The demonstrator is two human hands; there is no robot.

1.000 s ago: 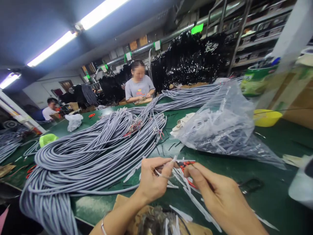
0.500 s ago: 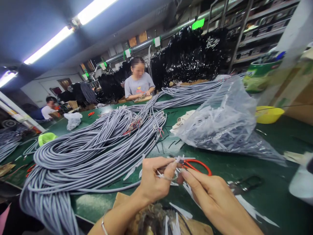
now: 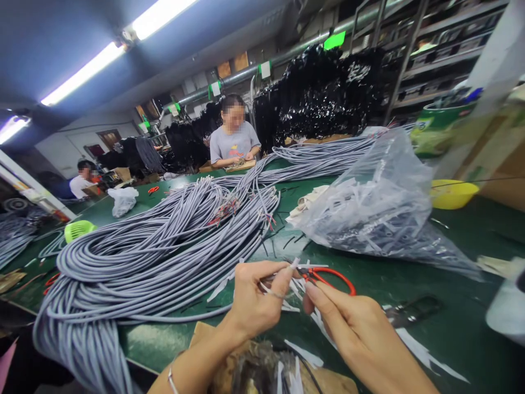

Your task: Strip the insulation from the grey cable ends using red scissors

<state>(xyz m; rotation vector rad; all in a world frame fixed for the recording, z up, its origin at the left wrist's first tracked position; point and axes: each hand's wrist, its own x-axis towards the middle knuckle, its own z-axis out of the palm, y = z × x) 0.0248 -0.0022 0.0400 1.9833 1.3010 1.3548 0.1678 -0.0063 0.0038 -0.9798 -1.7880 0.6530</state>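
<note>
Near the lower middle, my left hand [image 3: 256, 301] is closed, thumb against forefinger, on a thin white strip [image 3: 268, 291] that curves below the fingers. Just to its right, my right hand [image 3: 348, 323] is pinched with thumb and fingertips together; what sits between them is too small to make out. Behind the fingertips lie scissors with red handles [image 3: 351, 287] on the green table. White scraps [image 3: 305, 353] are scattered under and around both hands. Below them is a brown, worn block [image 3: 328, 381] with dark frayed matter on it.
A big bundle of grey cables [image 3: 135, 257] covers the table's left and middle. A clear plastic bag [image 3: 361, 219] of pale scraps stands to the right, near dark-handled pliers [image 3: 414, 311] and a yellow bowl [image 3: 455, 194]. Across the table sits a co-worker [image 3: 233, 137].
My hands have drawn slightly apart, leaving a small gap between the fingertips. My left hand has shifted a little left. The table's contents look the same.
</note>
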